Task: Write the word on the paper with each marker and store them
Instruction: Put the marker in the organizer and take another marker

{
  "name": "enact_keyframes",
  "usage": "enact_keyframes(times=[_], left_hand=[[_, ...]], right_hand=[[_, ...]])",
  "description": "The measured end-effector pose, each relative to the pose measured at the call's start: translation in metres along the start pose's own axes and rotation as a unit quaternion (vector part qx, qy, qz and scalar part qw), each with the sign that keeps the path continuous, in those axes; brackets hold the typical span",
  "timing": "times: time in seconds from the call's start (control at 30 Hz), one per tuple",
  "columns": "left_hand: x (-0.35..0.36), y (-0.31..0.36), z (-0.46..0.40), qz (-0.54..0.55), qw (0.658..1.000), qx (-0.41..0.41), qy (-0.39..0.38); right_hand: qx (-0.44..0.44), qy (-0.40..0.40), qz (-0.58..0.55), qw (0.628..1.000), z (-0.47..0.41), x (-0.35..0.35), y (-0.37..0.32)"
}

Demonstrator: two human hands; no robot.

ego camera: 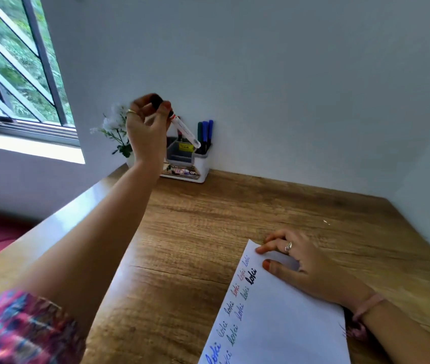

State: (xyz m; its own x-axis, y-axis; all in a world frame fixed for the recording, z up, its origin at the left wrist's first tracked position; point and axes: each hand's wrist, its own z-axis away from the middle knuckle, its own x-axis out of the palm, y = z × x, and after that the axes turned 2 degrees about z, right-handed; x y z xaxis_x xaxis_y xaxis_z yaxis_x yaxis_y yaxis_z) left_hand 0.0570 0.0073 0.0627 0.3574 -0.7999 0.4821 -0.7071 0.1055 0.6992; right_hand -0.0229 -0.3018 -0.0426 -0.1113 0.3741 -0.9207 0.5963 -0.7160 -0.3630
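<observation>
My left hand (147, 127) is raised at the far corner of the desk and grips a white marker (185, 131) by its black cap end. The marker slants down to the right, its lower tip just above the white desk organizer (200, 169). Several dark and blue markers (205, 132) stand upright in the organizer's right slot. My right hand (295, 261) lies flat on the top corner of the white paper (282, 324), fingers spread. The paper carries one word written many times in blue, green, red and black.
A small white vase of white flowers (115, 130) stands just left of the organizer, behind my left hand. The wooden desk (208, 232) meets white walls at the back and right. A barred window (11, 61) is at upper left.
</observation>
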Motion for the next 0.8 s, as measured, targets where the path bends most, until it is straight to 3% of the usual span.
enact_keyframes(times=[0.3, 0.8], left_hand=[[0.029, -0.037, -0.044, -0.148, 0.987, 0.051, -0.036], [0.033, -0.088, -0.033, -0.346, 0.930, -0.001, -0.124]], right_hand=[[0.010, 0.002, -0.014, 1.000, -0.001, 0.001, 0.003], [0.020, -0.014, -0.024, 0.999, -0.002, 0.002, 0.006]])
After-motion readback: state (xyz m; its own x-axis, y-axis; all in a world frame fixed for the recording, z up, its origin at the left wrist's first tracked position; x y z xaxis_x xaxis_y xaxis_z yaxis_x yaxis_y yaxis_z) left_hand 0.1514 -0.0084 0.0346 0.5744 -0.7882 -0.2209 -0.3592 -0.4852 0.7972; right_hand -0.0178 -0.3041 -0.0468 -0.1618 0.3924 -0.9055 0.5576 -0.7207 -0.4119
